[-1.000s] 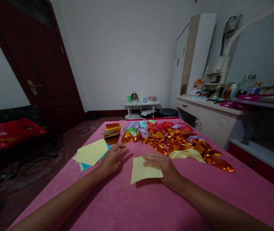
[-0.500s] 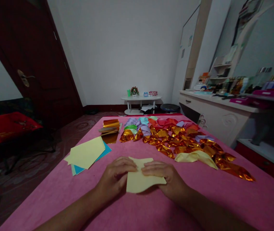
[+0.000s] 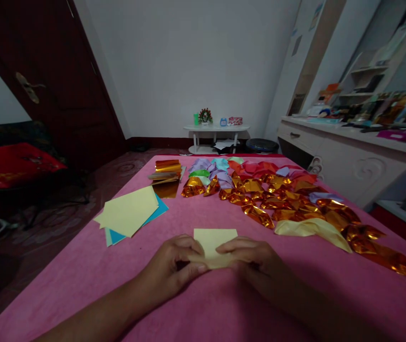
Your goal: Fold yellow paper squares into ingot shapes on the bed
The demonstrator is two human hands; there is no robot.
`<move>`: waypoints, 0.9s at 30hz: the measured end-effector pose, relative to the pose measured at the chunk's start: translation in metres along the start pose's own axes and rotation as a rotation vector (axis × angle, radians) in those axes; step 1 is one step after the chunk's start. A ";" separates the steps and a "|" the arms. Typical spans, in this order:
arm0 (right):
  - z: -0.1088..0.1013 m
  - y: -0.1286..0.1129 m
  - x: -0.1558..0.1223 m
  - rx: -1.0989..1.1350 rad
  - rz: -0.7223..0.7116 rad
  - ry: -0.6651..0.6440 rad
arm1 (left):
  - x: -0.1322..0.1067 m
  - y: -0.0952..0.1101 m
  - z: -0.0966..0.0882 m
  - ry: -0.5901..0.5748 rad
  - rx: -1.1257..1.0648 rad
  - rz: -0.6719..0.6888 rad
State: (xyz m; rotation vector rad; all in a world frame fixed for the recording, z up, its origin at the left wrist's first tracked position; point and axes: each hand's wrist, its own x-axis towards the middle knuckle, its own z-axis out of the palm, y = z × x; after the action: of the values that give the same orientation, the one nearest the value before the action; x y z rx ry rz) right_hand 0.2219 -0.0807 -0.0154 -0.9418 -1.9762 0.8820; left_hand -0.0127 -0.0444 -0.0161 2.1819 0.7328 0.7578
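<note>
A pale yellow sheet of paper [image 3: 214, 240] lies before me on the pink cloth, its near edge curled up between my hands. My left hand [image 3: 177, 261] pinches the near left part, thumb below and fingers above. On the near right part, my right hand [image 3: 256, 261] is closed with its index finger laid over the paper; its thumb is mostly hidden. To the left is a stack of yellow sheets [image 3: 127, 211] with a blue sheet [image 3: 157, 210] under it. A folded yellow paper piece [image 3: 311, 229] rests to the right.
Behind are a pile of gold foil sheets [image 3: 167, 178], many folded gold foil pieces [image 3: 259, 213] and coloured folded papers [image 3: 256, 168], all on the pink-covered table [image 3: 92, 285]. A white dresser [image 3: 352, 161] stands at right, a red bag [image 3: 21, 164] at left.
The near edge of the yellow sheet, flat before, is now rolled up and away from me. My fingers have moved down to that edge. The camera view has tilted slightly.
</note>
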 end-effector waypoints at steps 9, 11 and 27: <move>0.014 0.010 0.015 -0.459 0.356 0.277 | 0.005 -0.002 0.005 0.128 0.209 -0.196; 0.015 0.008 0.018 -0.504 0.369 0.274 | 0.005 -0.006 0.006 0.163 0.276 -0.213; 0.014 0.006 0.013 0.288 0.363 0.390 | 0.002 0.007 0.003 0.258 -0.432 -0.285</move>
State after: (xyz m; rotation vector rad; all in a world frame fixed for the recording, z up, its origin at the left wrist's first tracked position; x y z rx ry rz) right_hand 0.2066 -0.0701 -0.0225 -1.2148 -1.3307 1.0559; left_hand -0.0072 -0.0483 -0.0117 1.5719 0.8922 0.9557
